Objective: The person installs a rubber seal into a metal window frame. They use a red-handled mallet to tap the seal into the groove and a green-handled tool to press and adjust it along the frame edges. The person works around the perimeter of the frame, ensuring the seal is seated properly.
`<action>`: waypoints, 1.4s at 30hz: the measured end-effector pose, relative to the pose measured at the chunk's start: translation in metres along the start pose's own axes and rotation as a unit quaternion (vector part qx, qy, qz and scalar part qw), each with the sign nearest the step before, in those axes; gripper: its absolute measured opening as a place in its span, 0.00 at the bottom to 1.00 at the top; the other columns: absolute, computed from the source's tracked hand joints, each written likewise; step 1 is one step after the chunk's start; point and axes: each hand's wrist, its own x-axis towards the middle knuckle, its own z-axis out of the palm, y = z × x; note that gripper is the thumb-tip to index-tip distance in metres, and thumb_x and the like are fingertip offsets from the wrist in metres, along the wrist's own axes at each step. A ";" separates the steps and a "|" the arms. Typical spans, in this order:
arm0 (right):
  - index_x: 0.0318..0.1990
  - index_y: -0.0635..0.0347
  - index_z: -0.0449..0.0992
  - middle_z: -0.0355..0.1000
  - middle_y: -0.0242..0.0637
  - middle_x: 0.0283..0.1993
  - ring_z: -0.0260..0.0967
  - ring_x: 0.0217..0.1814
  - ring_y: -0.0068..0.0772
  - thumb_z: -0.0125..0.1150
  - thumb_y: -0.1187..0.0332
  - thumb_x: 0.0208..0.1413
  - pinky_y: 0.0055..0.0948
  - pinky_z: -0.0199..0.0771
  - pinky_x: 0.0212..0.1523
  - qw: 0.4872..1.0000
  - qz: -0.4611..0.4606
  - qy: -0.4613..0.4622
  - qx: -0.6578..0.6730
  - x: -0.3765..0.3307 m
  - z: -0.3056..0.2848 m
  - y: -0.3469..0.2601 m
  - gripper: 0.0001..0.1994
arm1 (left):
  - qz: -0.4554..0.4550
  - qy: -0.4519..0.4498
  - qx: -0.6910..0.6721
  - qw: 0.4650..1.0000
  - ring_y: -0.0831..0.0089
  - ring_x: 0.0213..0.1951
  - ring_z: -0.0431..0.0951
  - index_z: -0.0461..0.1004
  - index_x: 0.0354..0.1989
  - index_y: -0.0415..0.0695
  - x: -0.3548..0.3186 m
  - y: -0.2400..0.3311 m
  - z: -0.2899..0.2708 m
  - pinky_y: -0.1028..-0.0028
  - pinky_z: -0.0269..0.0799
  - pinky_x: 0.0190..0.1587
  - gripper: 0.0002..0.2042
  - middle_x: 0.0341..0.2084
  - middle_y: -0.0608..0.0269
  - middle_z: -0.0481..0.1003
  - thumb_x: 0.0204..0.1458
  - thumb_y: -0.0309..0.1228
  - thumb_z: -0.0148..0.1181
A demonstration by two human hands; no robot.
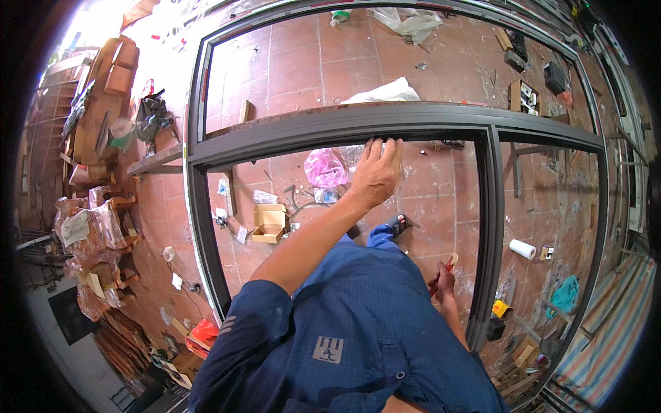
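A large dark grey metal window frame [490,206] spans the view around me, split by a crossbar [289,132] and an upright bar. My left hand [379,168] reaches forward to the crossbar's near edge, its fingers stretched out and their tips against the dark groove there. Lower and to the right, my right hand [443,282] is closed around a red-handled tool [451,261]. That tool's kind is hard to make out, as the fingers cover part of it. It sits inside the same opening, left of the upright bar.
Beneath the frame, the tiled floor [289,58] carries an open cardboard box [269,224], a pink plastic bag [326,168] and scraps. A white roll [522,248] and a teal cloth [564,296] lie at right. Wrapped wooden furniture [93,234] stands at left.
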 end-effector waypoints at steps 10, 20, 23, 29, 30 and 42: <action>0.19 0.51 0.67 0.63 0.32 0.14 0.65 0.13 0.35 0.70 0.46 0.58 0.36 0.70 0.19 0.998 -0.002 0.058 -0.007 0.005 -0.013 0.037 0.26 | 0.016 0.084 0.032 0.996 0.65 0.38 0.77 0.83 0.44 0.47 -0.044 -0.091 -0.032 0.66 0.76 0.40 0.13 0.37 0.66 0.77 0.49 0.28 0.63; 0.21 0.49 0.67 0.63 0.29 0.15 0.64 0.15 0.30 0.70 0.51 0.61 0.34 0.71 0.20 0.998 -0.013 0.060 0.030 -0.037 0.017 0.038 0.22 | -0.078 0.121 0.059 0.988 0.66 0.32 0.76 0.82 0.30 0.54 -0.057 -0.126 -0.042 0.64 0.71 0.36 0.06 0.26 0.70 0.73 0.48 0.37 0.72; 0.22 0.49 0.68 0.63 0.29 0.15 0.63 0.15 0.29 0.69 0.52 0.61 0.33 0.69 0.20 0.996 -0.006 0.078 0.037 -0.036 0.024 0.048 0.21 | -0.067 0.133 0.042 0.988 0.65 0.32 0.76 0.82 0.30 0.53 -0.056 -0.127 -0.038 0.64 0.70 0.36 0.05 0.26 0.70 0.74 0.48 0.37 0.72; 0.25 0.50 0.70 0.64 0.28 0.17 0.63 0.16 0.27 0.69 0.52 0.61 0.31 0.64 0.19 0.995 -0.039 0.084 0.036 -0.051 0.044 0.039 0.19 | -0.034 0.144 0.049 0.988 0.65 0.33 0.77 0.84 0.35 0.54 -0.068 -0.141 -0.033 0.66 0.73 0.36 0.07 0.28 0.69 0.76 0.46 0.30 0.70; 0.26 0.50 0.70 0.64 0.27 0.18 0.63 0.16 0.26 0.69 0.52 0.61 0.31 0.64 0.19 0.995 -0.050 0.079 0.031 -0.046 0.042 0.040 0.19 | -0.038 0.150 0.047 0.987 0.65 0.33 0.77 0.84 0.35 0.54 -0.071 -0.144 -0.034 0.67 0.74 0.36 0.08 0.29 0.69 0.76 0.46 0.29 0.71; 0.25 0.51 0.70 0.66 0.30 0.17 0.63 0.16 0.26 0.69 0.48 0.61 0.28 0.63 0.20 0.996 0.010 0.007 -0.086 -0.013 -0.035 0.108 0.21 | -0.079 0.190 0.030 0.978 0.58 0.34 0.76 0.84 0.29 0.47 -0.083 -0.160 -0.037 0.62 0.73 0.39 0.02 0.27 0.62 0.76 0.46 0.26 0.71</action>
